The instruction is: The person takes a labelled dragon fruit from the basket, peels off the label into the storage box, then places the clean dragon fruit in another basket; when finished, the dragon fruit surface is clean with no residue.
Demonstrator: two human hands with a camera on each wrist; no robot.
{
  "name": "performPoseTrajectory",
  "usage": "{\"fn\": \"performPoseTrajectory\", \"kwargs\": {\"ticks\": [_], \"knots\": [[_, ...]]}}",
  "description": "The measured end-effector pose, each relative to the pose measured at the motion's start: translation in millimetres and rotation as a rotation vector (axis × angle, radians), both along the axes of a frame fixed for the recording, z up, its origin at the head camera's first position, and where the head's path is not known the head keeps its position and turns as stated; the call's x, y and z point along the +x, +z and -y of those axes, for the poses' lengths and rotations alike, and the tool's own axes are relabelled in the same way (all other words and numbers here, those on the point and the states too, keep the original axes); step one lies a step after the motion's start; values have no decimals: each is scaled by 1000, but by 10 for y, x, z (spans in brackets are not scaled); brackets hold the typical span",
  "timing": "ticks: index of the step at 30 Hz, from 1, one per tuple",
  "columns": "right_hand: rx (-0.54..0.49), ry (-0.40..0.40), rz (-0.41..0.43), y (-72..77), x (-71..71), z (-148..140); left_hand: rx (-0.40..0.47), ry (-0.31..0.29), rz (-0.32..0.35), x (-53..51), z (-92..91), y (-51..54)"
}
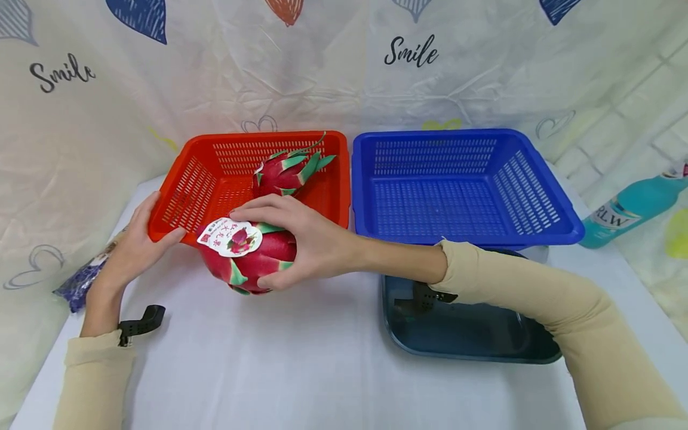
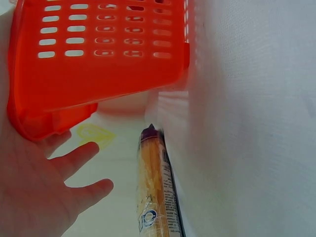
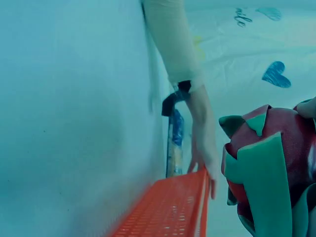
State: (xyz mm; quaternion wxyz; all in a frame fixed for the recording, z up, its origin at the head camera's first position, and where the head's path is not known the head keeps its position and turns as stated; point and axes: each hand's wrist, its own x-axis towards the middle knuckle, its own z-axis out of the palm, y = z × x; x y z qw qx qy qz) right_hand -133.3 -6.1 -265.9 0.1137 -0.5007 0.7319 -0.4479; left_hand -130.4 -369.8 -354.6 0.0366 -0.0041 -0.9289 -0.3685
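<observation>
My right hand (image 1: pixel 317 239) grips a large dragon fruit (image 1: pixel 276 251) with a white label, thumb at its near side and fingers over the top. The fruit is at the front rim of the red basket (image 1: pixel 344 179); in the right wrist view its green scales fill the lower right. A second dragon fruit (image 1: pixel 279 173) lies inside the basket at the back right, partly covered by the right hand. At the basket's front left corner my left hand (image 1: pixel 131 248) rests against the rim, its fingers fairly straight in the left wrist view (image 2: pixel 34 182).
Right of the red basket stands a blue basket (image 1: pixel 521 179). In front of that is a dark tray (image 1: pixel 457 346), under the right forearm. A turquoise bottle (image 1: pixel 629 206) leans at the far right. A long clear package (image 2: pixel 153 187) lies left of the red basket.
</observation>
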Motion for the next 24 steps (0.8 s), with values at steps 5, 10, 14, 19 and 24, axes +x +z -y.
{"fn": "performPoseTrajectory", "kwargs": {"ticks": [5, 10, 14, 19, 24], "knots": [[19, 48, 25, -50, 111, -18, -5, 6, 2, 10, 3, 15], [73, 72, 41, -116, 186, -46, -10, 1, 3, 10, 5, 27], [98, 79, 49, -168, 209, -51, -23, 10, 16, 12, 6, 45], [107, 84, 43, -225, 210, -17, -32, 10, 31, 13, 11, 49], [149, 76, 23, -323, 211, 37, -64, 21, 44, 16, 10, 47]]}}
